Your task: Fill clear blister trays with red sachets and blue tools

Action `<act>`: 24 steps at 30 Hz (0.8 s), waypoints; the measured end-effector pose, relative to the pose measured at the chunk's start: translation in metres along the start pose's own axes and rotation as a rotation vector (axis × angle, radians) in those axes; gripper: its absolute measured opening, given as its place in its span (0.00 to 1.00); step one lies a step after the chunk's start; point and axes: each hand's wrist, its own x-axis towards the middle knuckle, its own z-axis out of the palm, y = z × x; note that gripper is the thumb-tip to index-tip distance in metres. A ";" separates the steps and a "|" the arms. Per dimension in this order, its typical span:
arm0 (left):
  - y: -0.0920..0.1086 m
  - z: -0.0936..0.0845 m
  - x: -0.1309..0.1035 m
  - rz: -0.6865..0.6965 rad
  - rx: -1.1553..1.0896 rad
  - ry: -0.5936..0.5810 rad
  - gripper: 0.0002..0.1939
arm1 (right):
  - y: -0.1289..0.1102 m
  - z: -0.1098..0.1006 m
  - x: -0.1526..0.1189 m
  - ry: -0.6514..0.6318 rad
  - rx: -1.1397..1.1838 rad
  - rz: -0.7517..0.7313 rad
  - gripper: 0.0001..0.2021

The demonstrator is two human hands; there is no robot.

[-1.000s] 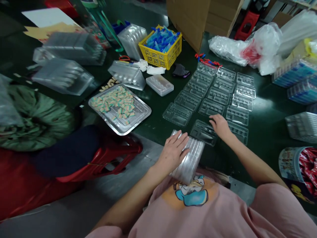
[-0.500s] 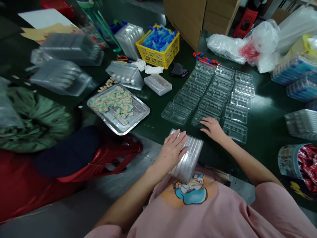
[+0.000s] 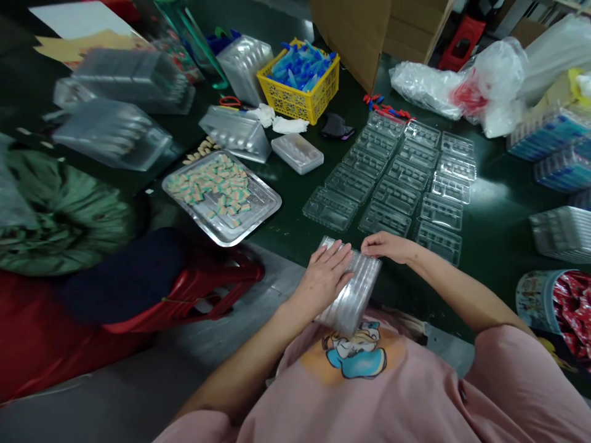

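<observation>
Stacked clear trays (image 3: 351,295) rest against the person's lap at six o'clock; left hand (image 3: 323,277) lies flat on top, right hand (image 3: 385,246) pinches the stack's far edge. Fifteen-odd single trays (image 3: 397,178) already laid out toward one o'clock; most of the stack is left.

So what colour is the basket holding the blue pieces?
Yellow; the basket shows best in the head view.

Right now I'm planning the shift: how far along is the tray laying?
Done: clear trays lie in three rows on the table, all unfilled. In hand: left hand steadies the stack; right hand is at its top. Left: that stack.
</observation>
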 end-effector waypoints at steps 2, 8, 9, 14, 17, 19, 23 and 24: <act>-0.001 0.001 0.001 -0.005 -0.011 0.006 0.18 | 0.001 0.001 0.002 0.033 -0.033 -0.016 0.18; 0.007 0.000 -0.005 -0.040 -0.017 0.018 0.18 | 0.008 -0.023 0.008 0.351 -0.079 -0.100 0.19; 0.011 0.000 -0.007 -0.047 -0.007 0.016 0.18 | 0.008 -0.029 0.009 0.401 -0.080 -0.122 0.20; 0.028 0.000 -0.019 -0.104 0.027 0.011 0.19 | -0.001 -0.031 0.028 0.361 -0.107 -0.235 0.20; 0.032 0.001 -0.021 -0.122 0.036 0.010 0.20 | -0.013 -0.015 0.059 0.343 -0.178 -0.301 0.18; 0.033 0.001 -0.022 -0.123 0.037 0.010 0.20 | -0.022 -0.005 0.084 0.334 -0.254 -0.324 0.16; 0.033 0.000 -0.023 -0.131 0.028 0.006 0.20 | -0.039 0.009 0.129 0.313 -0.418 -0.300 0.14; 0.034 0.000 -0.023 -0.134 0.028 0.007 0.20 | -0.043 0.011 0.137 0.306 -0.466 -0.286 0.14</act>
